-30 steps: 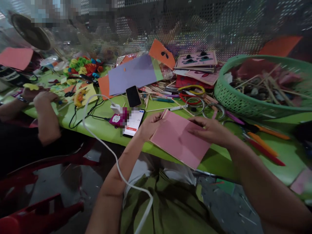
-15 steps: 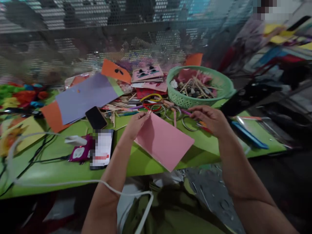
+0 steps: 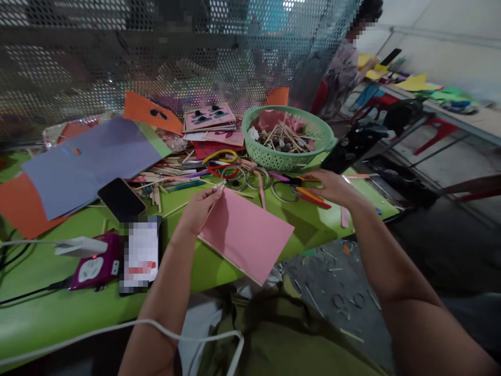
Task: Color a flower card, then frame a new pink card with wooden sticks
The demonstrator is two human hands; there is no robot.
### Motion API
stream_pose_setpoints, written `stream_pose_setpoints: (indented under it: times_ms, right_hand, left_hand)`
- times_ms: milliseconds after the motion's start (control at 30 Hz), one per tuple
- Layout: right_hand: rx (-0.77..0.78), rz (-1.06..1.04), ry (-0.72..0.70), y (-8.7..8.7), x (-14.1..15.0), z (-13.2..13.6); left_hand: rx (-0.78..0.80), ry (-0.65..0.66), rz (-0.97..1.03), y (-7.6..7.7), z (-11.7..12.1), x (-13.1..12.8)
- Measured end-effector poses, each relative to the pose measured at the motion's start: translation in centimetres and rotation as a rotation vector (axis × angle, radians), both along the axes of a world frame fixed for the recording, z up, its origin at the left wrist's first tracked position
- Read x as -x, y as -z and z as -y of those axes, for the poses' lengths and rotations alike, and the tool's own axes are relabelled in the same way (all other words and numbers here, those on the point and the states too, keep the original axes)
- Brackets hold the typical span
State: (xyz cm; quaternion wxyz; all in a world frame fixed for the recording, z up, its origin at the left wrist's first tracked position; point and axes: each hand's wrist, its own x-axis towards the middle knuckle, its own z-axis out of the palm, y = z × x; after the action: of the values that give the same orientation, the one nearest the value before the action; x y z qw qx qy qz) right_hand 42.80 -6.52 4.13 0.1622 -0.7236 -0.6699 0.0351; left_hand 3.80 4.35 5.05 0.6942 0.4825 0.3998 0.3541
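Note:
My left hand (image 3: 201, 209) grips a stiff pink sheet (image 3: 248, 230) by its upper left corner, thumb on top. The sheet is tilted over the table's front edge. Over on the right, my right hand (image 3: 332, 187) reaches out above the table with its fingers extended and apart from the sheet. Close by its fingertips lie an orange-handled tool (image 3: 310, 195) and a red one (image 3: 319, 201); whether the fingers touch them I cannot tell. A thin metal ring (image 3: 284, 192) lies between the sheet and these tools.
A green basket (image 3: 270, 156) of sticks and scraps stands behind. Decorated pink cards (image 3: 209, 119), purple paper (image 3: 97, 162), a dark phone (image 3: 122, 199), a lit phone (image 3: 140, 256) and a purple device (image 3: 96, 266) lie leftward. A white cable (image 3: 156, 326) crosses my left arm. Another person (image 3: 340, 68) is at the far right.
The view has turned rightward. My right hand has moved right across the table, and its bent fingers have stretched out near the orange-handled tool. My left hand keeps hold of the pink sheet.

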Motion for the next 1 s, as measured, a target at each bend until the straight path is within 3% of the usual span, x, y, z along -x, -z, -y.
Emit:
stream_pose_setpoints:
  times_ms: [267,667,867,1000]
  right_hand:
    - [0.226,0.032,-0.028,-0.3,-1.0,-0.6]
    - [0.257,0.150,-0.081,-0.4,-2.5,-1.8]
    - [0.400,0.071,-0.100,-1.3,-2.6,-2.6]
    - [0.392,-0.028,-0.091,-1.7,-2.6,-2.5]
  left_hand:
    - [0.009,-0.002,0.040,-0.6,0.5,0.0]
    - [0.027,0.008,0.073,-0.4,0.5,0.1]
    - [0.028,0.015,0.090,-0.4,0.6,0.2]
    - [0.024,0.008,0.089,-0.5,0.6,0.2]
